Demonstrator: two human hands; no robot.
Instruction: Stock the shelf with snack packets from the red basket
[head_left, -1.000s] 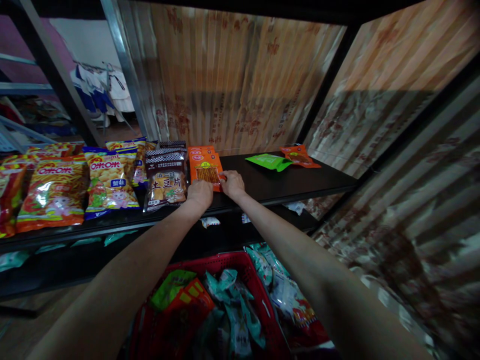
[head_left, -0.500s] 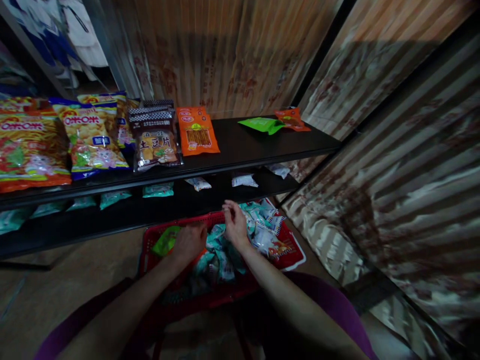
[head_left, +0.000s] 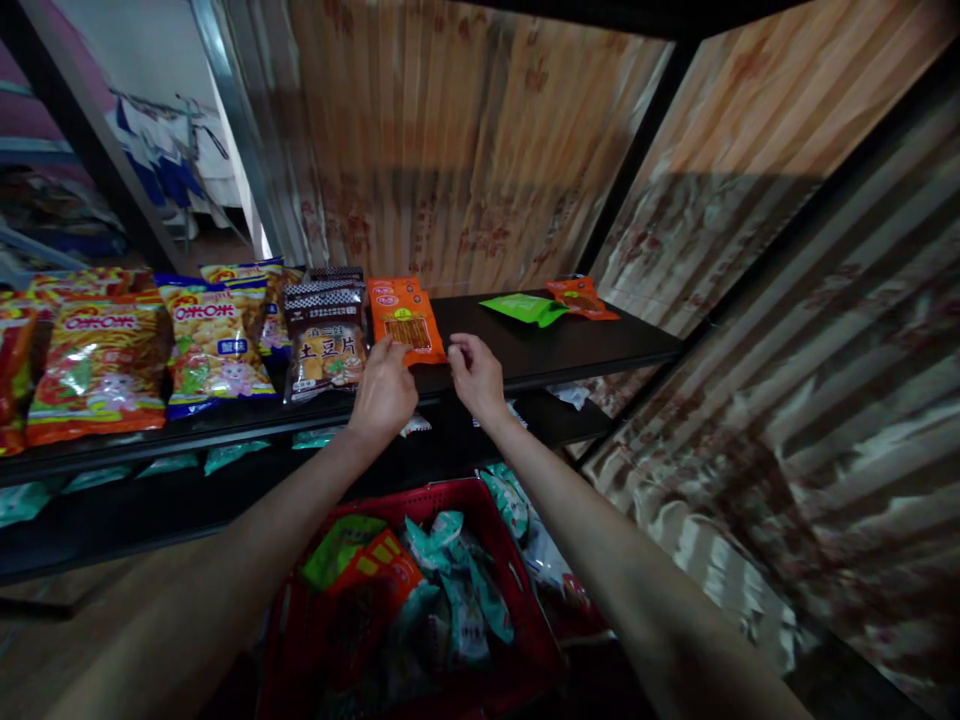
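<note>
From afar, I see the left hand (head_left: pixel 385 393) and right hand (head_left: pixel 480 380) risen from the red plastic basket (head_left: pixel 450 489), six o'clock, to the flat orange plastic packet (head_left: pixel 403 305) on the black shelf (head_left: pixel 517 352), eleven o'clock, apparently work again; left grip unclear, right fingers loosely curled, visibly holding nothing.

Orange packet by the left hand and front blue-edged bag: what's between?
Head view: the brown pouch stands between the orange packet and the front blue-edged bag; more packs show partly behind.

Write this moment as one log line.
left hand: at orange rectangular plastic pouch, contact unclear; right hand: near its right edge; pouch: on black shelf
</note>
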